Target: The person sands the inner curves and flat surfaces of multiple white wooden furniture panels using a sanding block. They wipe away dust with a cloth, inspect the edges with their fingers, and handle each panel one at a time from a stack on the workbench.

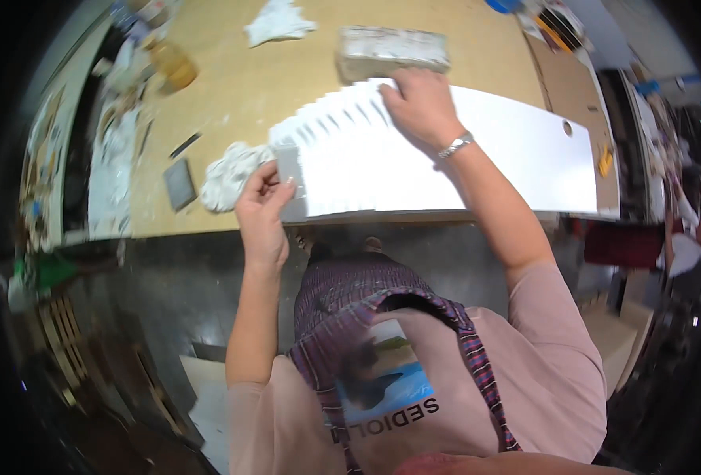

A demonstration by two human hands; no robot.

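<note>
We see our left hand pinching a small grey scraper blade at the left end of the long white board, which lies across the bench with its long axis running left to right. Our right hand is spread flat, pressing on the board's far edge, holding nothing. The board stretches away rightward from both hands. A crumpled white rag sits just left of the blade, and a filler-smeared block lies beyond the right hand.
</note>
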